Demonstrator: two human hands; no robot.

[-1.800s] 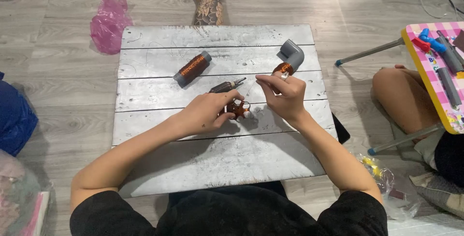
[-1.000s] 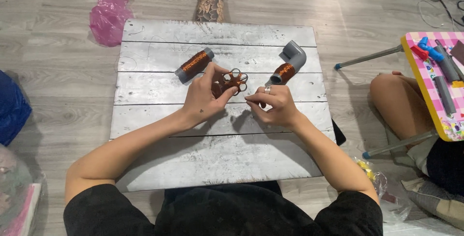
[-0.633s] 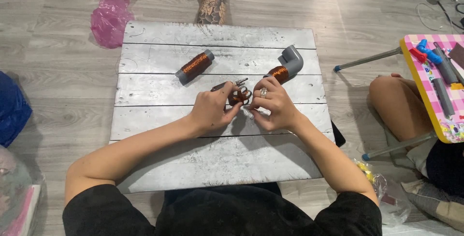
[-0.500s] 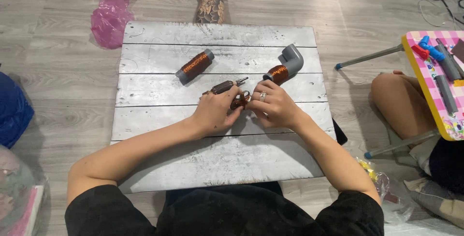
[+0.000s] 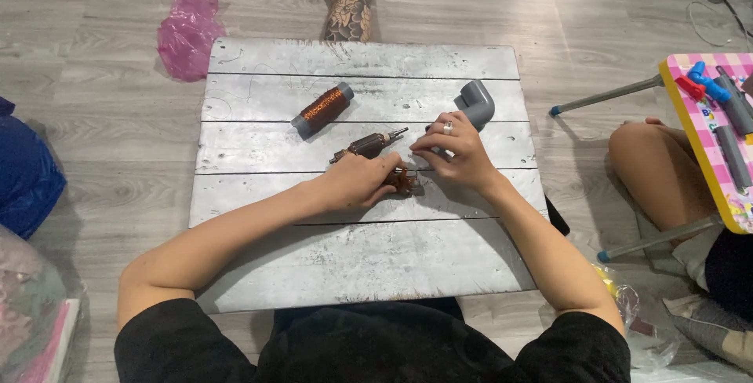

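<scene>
- While both my hands meet at the middle of the desk [image 5: 267, 273], a low top of pale, scratched wooden planks, my left hand [image 5: 362, 180] is curled over a small copper-brown wound piece [image 5: 404, 182], its fingers pressed onto it.
- That wound piece peeks out just past my left fingertips, lying on the planks between the two hands; how much of it is pinched I cannot tell.
- My right hand [image 5: 455, 151], a ring on one finger, rests knuckles-up just beside it, fingertips bent down toward the same spot; whether this grip pinches anything is hidden.
- Just above my left hand lies a dark motor rotor [image 5: 367, 146] with a thin metal shaft, tilted.
- Farther up sits a grey spool wound with glossy copper wire [image 5: 322, 110], cylindrical, lying on its side.
- A smooth grey plastic pipe elbow [image 5: 475, 103] stands behind my right hand.
- On the floor, a crumpled pink plastic bag [image 5: 188, 28] lies off the desk's far left corner.
</scene>
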